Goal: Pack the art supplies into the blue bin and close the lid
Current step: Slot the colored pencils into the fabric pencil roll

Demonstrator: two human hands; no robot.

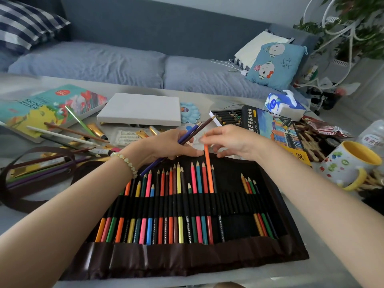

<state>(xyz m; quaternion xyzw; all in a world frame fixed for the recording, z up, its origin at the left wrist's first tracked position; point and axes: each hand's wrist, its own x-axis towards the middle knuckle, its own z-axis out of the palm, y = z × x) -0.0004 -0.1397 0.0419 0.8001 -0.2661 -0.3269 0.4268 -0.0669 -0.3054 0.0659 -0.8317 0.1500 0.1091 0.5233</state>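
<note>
An unrolled black and brown pencil roll [234, 206] lies in front of me with several colored pencils slotted in its elastic loops. My left hand [166, 145] grips a blue and a dark brown pencil [195, 129], tips pointing up right. My right hand [232, 140] pinches the top of an orange pencil [208, 171] that stands in the roll's loops. Loose pencils and paint tubes [68, 138] lie at the left. No blue bin is in view.
A white canvas [139, 109], an acrylic colors box [41, 109], a blue palette [190, 113], an oil pastel box [276, 127], a tissue pack [284, 104] and a yellow-lined mug [349, 163] crowd the table. A sofa with cushions runs behind.
</note>
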